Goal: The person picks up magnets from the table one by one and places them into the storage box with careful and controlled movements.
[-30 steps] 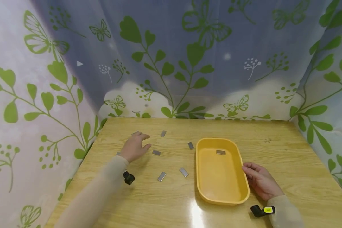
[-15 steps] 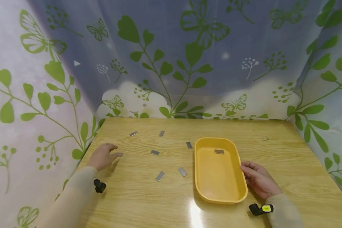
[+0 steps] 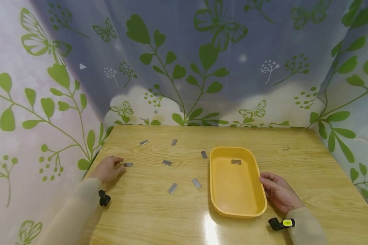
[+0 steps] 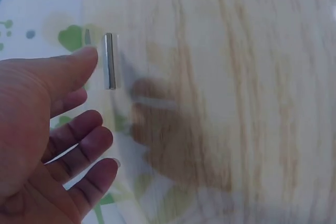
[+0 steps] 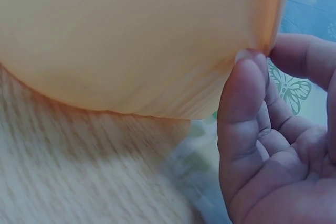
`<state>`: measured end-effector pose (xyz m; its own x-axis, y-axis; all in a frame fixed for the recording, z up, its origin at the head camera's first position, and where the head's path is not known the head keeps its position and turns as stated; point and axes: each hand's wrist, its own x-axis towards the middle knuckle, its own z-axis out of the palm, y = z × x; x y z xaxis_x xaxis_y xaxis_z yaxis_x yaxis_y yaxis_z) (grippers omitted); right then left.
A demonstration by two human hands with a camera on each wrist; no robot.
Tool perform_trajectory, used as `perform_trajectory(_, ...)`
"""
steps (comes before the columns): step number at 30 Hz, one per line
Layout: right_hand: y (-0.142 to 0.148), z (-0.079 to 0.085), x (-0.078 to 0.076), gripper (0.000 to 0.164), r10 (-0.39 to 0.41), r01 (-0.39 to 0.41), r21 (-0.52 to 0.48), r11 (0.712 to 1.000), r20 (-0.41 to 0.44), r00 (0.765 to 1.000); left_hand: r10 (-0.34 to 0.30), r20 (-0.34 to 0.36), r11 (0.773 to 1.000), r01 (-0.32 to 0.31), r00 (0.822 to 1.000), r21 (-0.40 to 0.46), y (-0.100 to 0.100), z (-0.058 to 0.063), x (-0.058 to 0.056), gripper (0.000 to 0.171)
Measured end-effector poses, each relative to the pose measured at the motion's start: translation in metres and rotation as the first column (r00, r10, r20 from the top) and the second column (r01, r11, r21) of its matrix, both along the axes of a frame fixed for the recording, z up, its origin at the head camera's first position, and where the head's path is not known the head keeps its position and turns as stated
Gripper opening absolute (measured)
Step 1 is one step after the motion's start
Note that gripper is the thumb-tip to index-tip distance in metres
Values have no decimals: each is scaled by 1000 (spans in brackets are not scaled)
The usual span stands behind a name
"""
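Observation:
At the left side of the wooden table [image 3: 147, 217], my left hand [image 3: 107, 169] hovers beside a small flat grey metal block [image 3: 128, 164]. In the left wrist view, the thumb tip is right by the metal block [image 4: 109, 61], while the other fingers are loosely bent and nothing lies between them. My right hand [image 3: 280, 194] pinches the right rim of a yellow plastic tray [image 3: 237, 195] between thumb and finger. The right wrist view shows that pinch at the edge of the tray [image 5: 131, 40]. One metal block [image 3: 236, 162] lies inside the tray, toward its far end.
Several similar blocks lie scattered left of the tray, among them a far one [image 3: 174, 142], a middle one [image 3: 167, 162] and a near one [image 3: 172, 188]. A printed curtain [image 3: 184, 68] borders the table at the back and sides.
My left hand has moved left, away from the far-left block, to the block near the table's left side. The right hand still holds the tray rim; the tray stays in place.

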<state>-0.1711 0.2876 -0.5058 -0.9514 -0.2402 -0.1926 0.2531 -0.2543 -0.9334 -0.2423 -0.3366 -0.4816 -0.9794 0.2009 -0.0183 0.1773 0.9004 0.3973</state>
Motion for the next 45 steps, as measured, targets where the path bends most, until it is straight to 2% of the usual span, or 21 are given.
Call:
perform_trajectory(5, -2, 2, -1, 10, 0, 0, 16, 1000, -2, 1000, 11, -27, 1000, -11, 1000, -3, 1, -5, -7, 50)
perform_trajectory(9, -2, 3, -2, 10, 0, 0, 25, 1000, 2, 1000, -5, -49, 1000, 5, 999, -13, 0, -11, -13, 49)
perform_trajectory(21, -3, 0, 0, 12, 12, -12, 21, 1000, 12, 1000, -21, -28, 1000, 21, 999, -1, 2, -22, -23, 28)
perform_trajectory(36, -2, 0, -1, 13, 20, -20, 7, 1000, 4, 1000, 22, -6, 1000, -22, 1000, 23, 9, -19, -21, 24)
perform_trajectory(45, -1, -2, 0, 14, 14, -14, -4, 1000, 9, 1000, 35, 6, 999, -36, 999, 33, 15, -12, -21, 27)
